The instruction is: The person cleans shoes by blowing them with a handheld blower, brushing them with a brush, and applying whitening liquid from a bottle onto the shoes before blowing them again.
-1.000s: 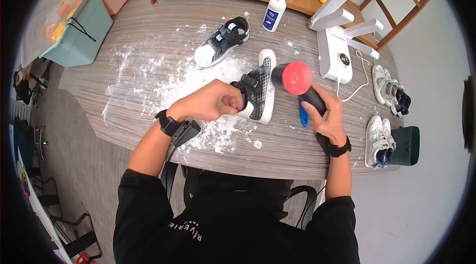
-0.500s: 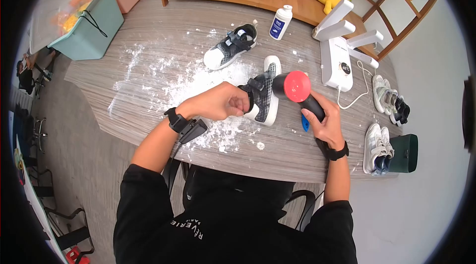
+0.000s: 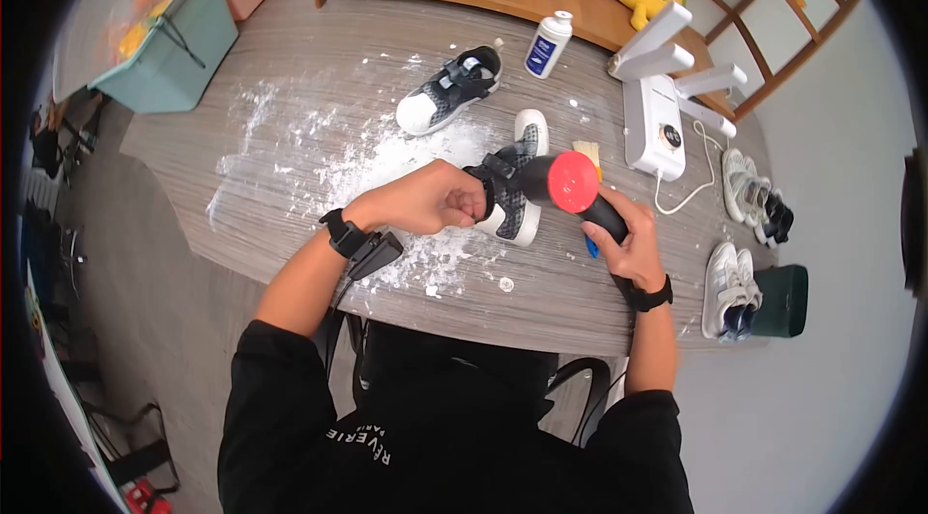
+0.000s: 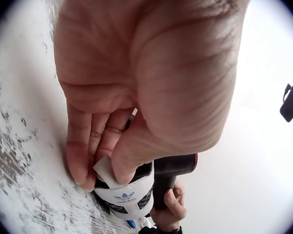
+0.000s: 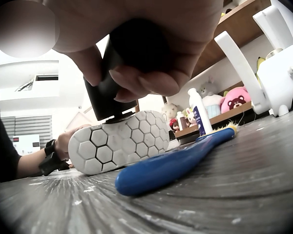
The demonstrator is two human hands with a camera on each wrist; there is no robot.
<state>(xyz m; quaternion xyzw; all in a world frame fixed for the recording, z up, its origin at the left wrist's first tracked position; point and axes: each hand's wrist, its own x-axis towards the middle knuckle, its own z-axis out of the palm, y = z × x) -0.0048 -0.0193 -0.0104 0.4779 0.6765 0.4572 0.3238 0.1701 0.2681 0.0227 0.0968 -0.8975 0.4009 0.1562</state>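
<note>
A black-and-white strap sneaker (image 3: 509,216) lies on its side on the powder-strewn table, its hexagon-patterned sole (image 5: 119,141) turned towards my right hand. My left hand (image 3: 420,200) pinches the pale heel tab (image 4: 106,170) between thumb and fingers. In my right hand (image 3: 633,242) I grip the handle of a black hair dryer (image 3: 573,182) with a red round end. Its barrel overlaps the sneaker's sole edge in the head view. The matching sneaker (image 3: 449,94) stands upright farther back. Beneath my right hand lies a blue-handled brush (image 5: 171,165) with pale bristles.
White powder (image 3: 387,157) covers the table's middle. Behind stand a white bottle (image 3: 548,45) and a white appliance (image 3: 652,118) with several raised arms. Other shoes (image 3: 730,292) and a dark green box (image 3: 781,301) line the right edge. A teal bin (image 3: 174,50) stands at left.
My right hand has brought the hair dryer slightly down and left over the sneaker's side, uncovering the brush's bristles. The left hand keeps its pinch at the heel. The head view has shifted a little.
</note>
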